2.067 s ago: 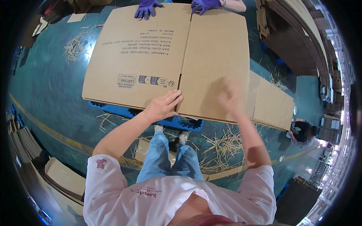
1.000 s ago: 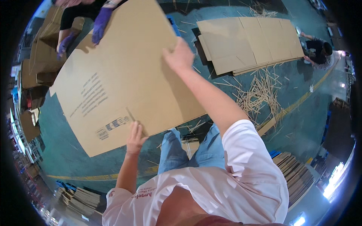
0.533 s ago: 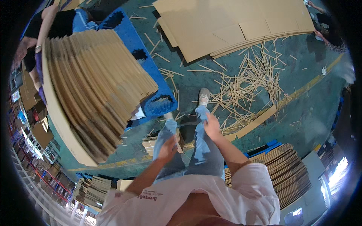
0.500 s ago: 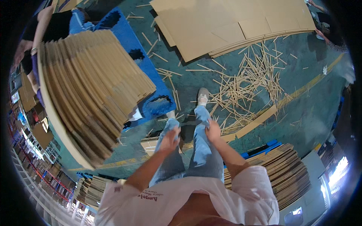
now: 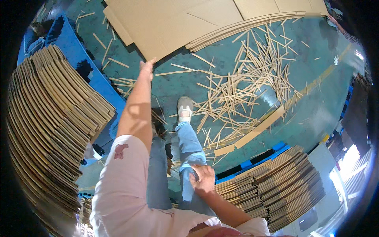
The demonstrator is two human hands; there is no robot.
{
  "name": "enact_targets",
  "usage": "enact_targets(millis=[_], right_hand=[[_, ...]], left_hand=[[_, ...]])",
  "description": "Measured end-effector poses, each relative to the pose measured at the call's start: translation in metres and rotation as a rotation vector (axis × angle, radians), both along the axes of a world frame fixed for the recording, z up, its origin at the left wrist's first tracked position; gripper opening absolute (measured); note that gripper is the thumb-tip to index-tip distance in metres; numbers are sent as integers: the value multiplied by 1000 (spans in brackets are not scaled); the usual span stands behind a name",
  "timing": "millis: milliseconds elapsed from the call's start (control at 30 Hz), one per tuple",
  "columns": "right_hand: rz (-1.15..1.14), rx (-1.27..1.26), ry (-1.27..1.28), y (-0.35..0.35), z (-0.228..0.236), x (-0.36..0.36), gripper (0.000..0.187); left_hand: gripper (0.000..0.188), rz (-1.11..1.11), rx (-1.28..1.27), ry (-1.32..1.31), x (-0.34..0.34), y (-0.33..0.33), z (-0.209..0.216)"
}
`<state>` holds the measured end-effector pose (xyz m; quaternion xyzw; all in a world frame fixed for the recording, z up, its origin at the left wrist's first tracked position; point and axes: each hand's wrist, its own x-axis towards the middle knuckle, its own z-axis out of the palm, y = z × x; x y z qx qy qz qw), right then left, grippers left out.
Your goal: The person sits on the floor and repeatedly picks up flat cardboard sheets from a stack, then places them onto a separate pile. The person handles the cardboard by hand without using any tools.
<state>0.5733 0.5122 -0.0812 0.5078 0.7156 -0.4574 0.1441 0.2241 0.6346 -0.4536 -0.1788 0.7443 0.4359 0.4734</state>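
My left arm stretches forward, and my left hand [image 5: 147, 70] is at the near corner of a large flat cardboard sheet [image 5: 173, 31]. Thumb and fingers stand apart there; whether they touch the sheet I cannot tell. That sheet lies on top of a low stack of similar sheets. Closer to my body, my right hand [image 5: 203, 178] hangs over my right leg, its fingers loosely spread and nothing in them.
Thin cardboard strips [image 5: 252, 91] litter the green floor ahead. A tall stack of folded cardboard [image 5: 51, 102] stands at left beside a blue pallet [image 5: 81, 59]. More stacked cardboard [image 5: 272, 185] sits behind right. Another person's arm [image 5: 338, 25] shows at the far right.
My left hand has gone from above my legs forward to the sheet's corner. My right hand has dropped back toward my body. The left stack now appears farther left, and my view has shifted.
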Motion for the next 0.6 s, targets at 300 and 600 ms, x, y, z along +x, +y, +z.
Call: enact_targets(millis=[300, 600], right_hand=[[-153, 41, -7, -24, 9, -9, 58], [-126, 770, 508, 111, 146, -125, 53]], left_hand=[[30, -367, 263, 200, 50, -22, 268], [23, -354, 511, -17, 81, -169, 649]])
